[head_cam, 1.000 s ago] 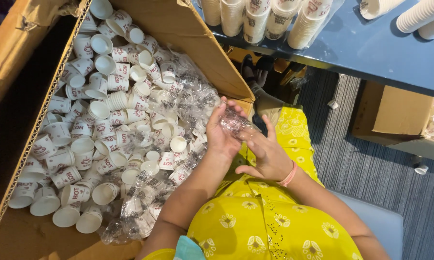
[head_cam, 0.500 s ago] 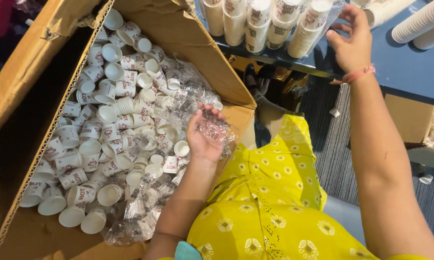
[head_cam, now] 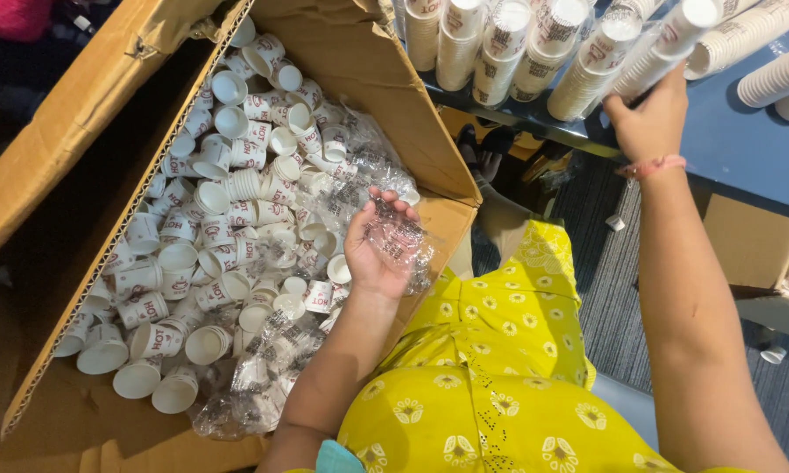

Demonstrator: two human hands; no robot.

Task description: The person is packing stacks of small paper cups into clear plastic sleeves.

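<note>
Crumpled clear wrapper [head_cam: 399, 241] cupped in left hand [head_cam: 375, 254] over cardboard box [head_cam: 359, 79] of loose paper cups [head_cam: 210, 236], centre frame. Cup stack [head_cam: 653, 52] gripped by right hand [head_cam: 650, 123] on blue table [head_cam: 736, 149], upper right.

Left hand [head_cam: 378, 250] cupped palm-up, right hand [head_cam: 650, 118] stretched forward, fingers closed.

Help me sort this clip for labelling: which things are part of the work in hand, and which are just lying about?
In hand:
left hand holding crumpled clear plastic wrap
right hand on stacked paper cups
loose paper cups in the cardboard box

Lying about:
small cardboard box
blue table
a cup on the floor
</note>
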